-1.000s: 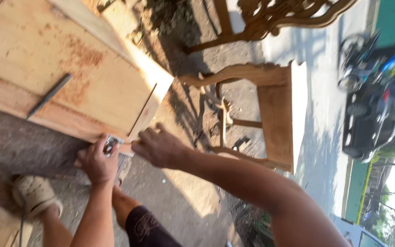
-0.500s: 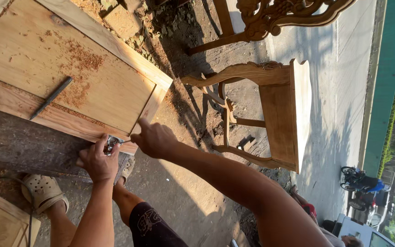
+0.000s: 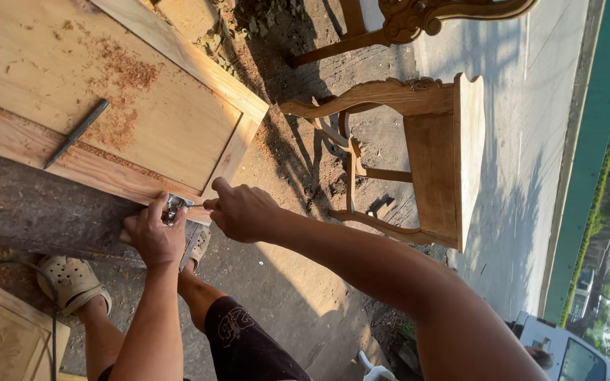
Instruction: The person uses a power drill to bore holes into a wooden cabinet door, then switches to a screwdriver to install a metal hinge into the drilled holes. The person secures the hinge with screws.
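Head view: left hand pinches a small metal fitting against the panel edge; right hand is clenched on a thin tool driving into it. Fastening seems underway; next needs steady pressure. A chisel lies nearby.
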Demonstrator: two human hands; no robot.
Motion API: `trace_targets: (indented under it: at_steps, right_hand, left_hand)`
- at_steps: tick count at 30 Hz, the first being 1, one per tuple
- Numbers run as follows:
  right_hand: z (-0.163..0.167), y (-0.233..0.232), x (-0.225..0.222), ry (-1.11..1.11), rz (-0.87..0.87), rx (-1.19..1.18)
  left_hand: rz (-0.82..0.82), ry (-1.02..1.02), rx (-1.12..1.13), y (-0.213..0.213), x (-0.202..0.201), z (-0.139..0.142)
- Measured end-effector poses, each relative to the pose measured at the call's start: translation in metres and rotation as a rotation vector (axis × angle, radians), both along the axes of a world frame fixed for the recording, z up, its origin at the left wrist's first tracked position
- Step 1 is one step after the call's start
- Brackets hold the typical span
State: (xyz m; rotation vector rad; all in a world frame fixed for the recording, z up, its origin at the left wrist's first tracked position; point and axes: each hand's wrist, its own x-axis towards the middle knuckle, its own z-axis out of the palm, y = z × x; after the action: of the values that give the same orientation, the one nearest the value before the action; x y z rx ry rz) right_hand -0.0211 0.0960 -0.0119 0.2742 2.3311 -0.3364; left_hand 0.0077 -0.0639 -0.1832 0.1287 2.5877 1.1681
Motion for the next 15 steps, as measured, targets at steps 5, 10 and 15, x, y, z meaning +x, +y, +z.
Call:
trace_targets:
  at_steps: [5,10,15]
  right_hand:
    - [-0.006,0.005,0.013,0.330,0.459,-0.021]
    - [-0.024,0.005,0.009,-0.039,-0.086,-0.046]
    - [-0.008,0.007,0.009,0.212,0.384,-0.080]
  left_hand:
    - [-0.013,0.026,0.004,0.003,-0.002,0.003]
    - [-0.014,-0.010,-0.013,0.004,-0.006,0.001]
    - [-0.115,-0.037,0.043,-0.022,-0.014,-0.002]
